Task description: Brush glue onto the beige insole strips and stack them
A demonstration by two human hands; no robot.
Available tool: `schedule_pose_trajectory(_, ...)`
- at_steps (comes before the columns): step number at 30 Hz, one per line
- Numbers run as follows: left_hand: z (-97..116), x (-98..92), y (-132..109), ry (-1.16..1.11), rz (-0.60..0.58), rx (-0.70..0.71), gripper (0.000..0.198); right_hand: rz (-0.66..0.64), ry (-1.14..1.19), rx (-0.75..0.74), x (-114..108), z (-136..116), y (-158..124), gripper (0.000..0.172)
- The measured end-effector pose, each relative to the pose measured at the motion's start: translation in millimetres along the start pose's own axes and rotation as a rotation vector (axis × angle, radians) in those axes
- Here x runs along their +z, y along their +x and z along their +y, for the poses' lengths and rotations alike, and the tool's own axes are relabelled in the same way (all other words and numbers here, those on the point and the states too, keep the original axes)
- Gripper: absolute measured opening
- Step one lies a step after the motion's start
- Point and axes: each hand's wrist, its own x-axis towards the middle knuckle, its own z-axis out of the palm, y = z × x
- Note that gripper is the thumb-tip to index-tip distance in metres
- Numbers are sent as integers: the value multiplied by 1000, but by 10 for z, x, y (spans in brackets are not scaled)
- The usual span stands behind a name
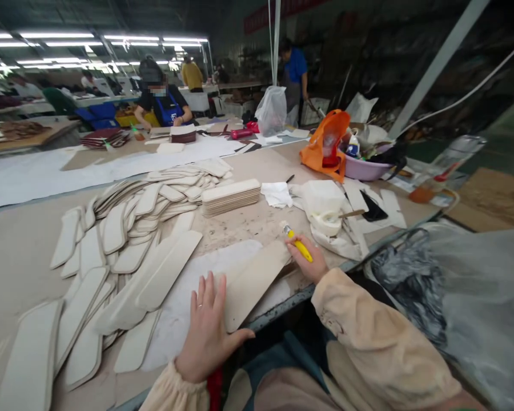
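Note:
My right hand grips a brush with a yellow handle, its bristles over the far end of a beige flat panel. That panel lies slanted at the table's front edge, partly over a white sheet. At the panel's near left end my left hand rests with fingers stretched out and thumb spread; a ring is on one finger. Left of it, long cream panels with rounded corners lie in a loose overlapping heap. Beyond the brush stands a neat stack of similar panels.
To the right are a white tub with a stick across it, an orange bag, a lilac basin of odds and ends, and a bottle of amber liquid. A co-worker sits across the table; another person stands behind.

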Motion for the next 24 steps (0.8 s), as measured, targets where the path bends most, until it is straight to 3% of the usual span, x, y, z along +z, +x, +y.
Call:
schedule_pose_trajectory(5,-166,-78,170,88,-110,-16,103,6,-68,-2,101,25,-3,23)
schedule_pose_trajectory(9,-337,-63,215,1,-59,-21,82,9,-99,0,110,33,-10,20)
schedule_pose_trajectory(13,-497,30,195,-93,15,-5,77,6,-138,-19,109,49,-26,21)
schedule_pose_trajectory(21,-594,248,159,-184,173,132,73,-12,-202,-317,136,20,-68,29)
schedule_pose_trajectory(24,-601,267,158,-232,193,164,67,-88,-261,-465,131,5,-71,35)
